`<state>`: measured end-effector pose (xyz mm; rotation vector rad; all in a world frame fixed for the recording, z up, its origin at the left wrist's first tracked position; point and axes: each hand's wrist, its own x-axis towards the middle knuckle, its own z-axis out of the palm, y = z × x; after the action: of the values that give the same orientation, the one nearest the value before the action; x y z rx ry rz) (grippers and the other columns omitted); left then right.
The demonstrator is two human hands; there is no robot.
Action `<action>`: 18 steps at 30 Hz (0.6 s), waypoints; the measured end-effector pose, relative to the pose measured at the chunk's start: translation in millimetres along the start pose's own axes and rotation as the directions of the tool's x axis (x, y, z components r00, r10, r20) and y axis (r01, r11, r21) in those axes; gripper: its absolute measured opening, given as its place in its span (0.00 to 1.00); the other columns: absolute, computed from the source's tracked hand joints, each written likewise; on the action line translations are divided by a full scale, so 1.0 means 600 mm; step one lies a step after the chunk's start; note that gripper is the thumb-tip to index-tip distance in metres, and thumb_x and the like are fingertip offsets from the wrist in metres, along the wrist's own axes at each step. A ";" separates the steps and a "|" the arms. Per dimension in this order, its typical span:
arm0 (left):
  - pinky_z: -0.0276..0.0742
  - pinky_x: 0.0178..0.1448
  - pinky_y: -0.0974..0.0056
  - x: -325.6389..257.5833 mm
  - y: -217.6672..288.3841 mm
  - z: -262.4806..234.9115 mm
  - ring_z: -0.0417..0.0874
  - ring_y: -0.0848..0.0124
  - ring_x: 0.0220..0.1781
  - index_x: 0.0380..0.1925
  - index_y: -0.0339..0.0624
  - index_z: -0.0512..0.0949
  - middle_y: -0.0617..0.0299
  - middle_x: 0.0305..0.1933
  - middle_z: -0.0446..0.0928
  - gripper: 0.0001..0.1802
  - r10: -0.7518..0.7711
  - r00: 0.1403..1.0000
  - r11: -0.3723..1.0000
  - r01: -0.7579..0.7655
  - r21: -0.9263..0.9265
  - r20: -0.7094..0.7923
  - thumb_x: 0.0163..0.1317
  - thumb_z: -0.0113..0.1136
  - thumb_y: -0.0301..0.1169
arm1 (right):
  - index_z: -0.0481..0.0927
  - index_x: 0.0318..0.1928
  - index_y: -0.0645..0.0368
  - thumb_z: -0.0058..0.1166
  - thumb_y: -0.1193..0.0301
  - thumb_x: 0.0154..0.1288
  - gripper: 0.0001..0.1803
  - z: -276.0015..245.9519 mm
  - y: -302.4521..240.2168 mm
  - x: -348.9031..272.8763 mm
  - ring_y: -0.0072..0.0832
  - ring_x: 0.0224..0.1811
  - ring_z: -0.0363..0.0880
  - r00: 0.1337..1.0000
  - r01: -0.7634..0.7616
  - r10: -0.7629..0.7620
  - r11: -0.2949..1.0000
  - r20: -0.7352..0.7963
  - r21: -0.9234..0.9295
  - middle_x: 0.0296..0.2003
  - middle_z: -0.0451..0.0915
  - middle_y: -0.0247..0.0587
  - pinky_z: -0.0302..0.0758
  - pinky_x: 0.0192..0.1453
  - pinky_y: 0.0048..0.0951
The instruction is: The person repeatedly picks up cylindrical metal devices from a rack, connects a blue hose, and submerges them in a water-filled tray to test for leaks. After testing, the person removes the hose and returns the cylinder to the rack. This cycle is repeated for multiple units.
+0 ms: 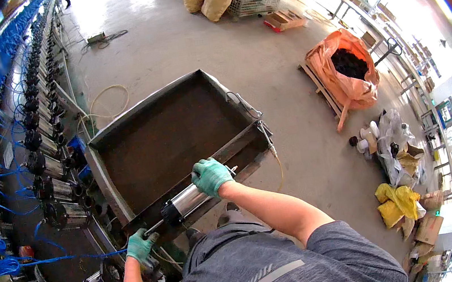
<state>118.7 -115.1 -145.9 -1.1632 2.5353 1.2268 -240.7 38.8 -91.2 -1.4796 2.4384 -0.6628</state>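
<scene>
A silver metal cylinder (188, 199) with a black end cap (171, 212) lies across the near edge of a big shallow metal tray (107, 186). My right hand (212, 177), in a green glove, is wrapped over the cylinder's far right part. From the black end a thin rod (155, 227) sticks out toward the lower left. There my left hand (139, 246), gloved too, has its fingers closed round the rod's end. A blue cable (75, 256) runs from the left up to this hand; whether the fingers hold it as well is hidden.
Along the left stands a long row of similar cylinders (64, 215) with bundled blue cables (0, 266). On the right are an orange sack (323, 67) of black parts on a pallet, clear plastic bags (396, 135) and yellow bags (397, 204). A pale hose (110, 89) lies behind the tray.
</scene>
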 end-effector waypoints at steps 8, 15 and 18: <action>0.76 0.30 0.63 0.001 -0.028 0.014 0.81 0.67 0.25 0.40 0.43 0.81 0.59 0.31 0.83 0.16 -0.374 0.784 0.316 0.610 -0.726 0.496 0.71 0.63 0.45 | 0.85 0.38 0.57 0.54 0.60 0.68 0.14 -0.004 -0.004 0.005 0.51 0.49 0.82 0.999 -0.017 0.018 1.000 0.049 -0.007 0.42 0.85 0.51 0.80 0.55 0.48; 0.71 0.40 0.69 -0.007 -0.047 0.070 0.70 0.77 0.38 0.50 0.44 0.73 0.67 0.38 0.71 0.16 -0.119 0.989 0.829 0.048 -0.557 -0.093 0.65 0.62 0.18 | 0.85 0.39 0.57 0.53 0.59 0.69 0.15 -0.015 -0.008 0.001 0.50 0.50 0.82 0.997 -0.020 0.021 1.000 0.069 -0.012 0.44 0.85 0.50 0.81 0.55 0.47; 0.71 0.41 0.69 -0.004 -0.001 0.057 0.68 0.77 0.38 0.52 0.45 0.72 0.68 0.40 0.69 0.19 -0.159 0.983 0.880 0.100 -0.464 -0.090 0.64 0.61 0.16 | 0.85 0.39 0.57 0.53 0.59 0.69 0.15 -0.011 0.008 -0.001 0.50 0.50 0.82 0.999 -0.018 0.018 1.000 0.049 -0.010 0.44 0.85 0.50 0.80 0.56 0.47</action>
<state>113.3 -89.7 -168.5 -1.5161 2.2582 1.8345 -247.1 42.8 -88.0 -1.4581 2.4184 -0.6041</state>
